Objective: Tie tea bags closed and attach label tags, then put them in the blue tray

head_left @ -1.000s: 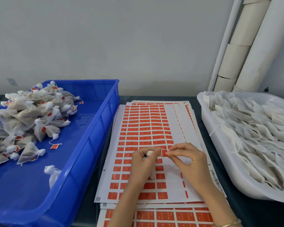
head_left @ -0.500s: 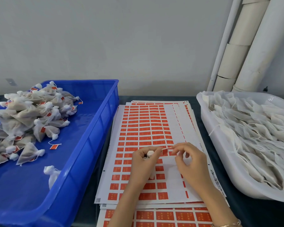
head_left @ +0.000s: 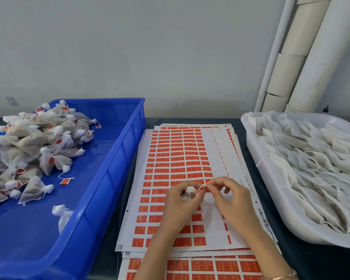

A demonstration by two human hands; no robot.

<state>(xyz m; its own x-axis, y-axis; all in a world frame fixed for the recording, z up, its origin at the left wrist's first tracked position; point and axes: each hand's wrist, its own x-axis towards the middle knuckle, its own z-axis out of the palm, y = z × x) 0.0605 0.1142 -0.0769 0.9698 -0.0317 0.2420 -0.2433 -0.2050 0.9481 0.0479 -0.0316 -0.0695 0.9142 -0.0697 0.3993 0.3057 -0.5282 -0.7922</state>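
Note:
My left hand (head_left: 179,205) grips a small white tea bag (head_left: 189,191) over the stack of red label sheets (head_left: 178,158). My right hand (head_left: 228,197) pinches the bag's string and a red label tag (head_left: 204,186) just right of the left thumb. The two hands are nearly touching. The blue tray (head_left: 117,158) at the left holds a pile of tied, tagged tea bags (head_left: 34,146).
A white tub (head_left: 271,199) at the right is full of untied white tea bags (head_left: 311,158). Beige pipes (head_left: 311,57) run up the wall at the back right. A dark table (head_left: 301,259) lies under everything.
The flat red label held between both hands is now folded narrow onto the string, and my right fingers have curled in around it. The hands stay in place.

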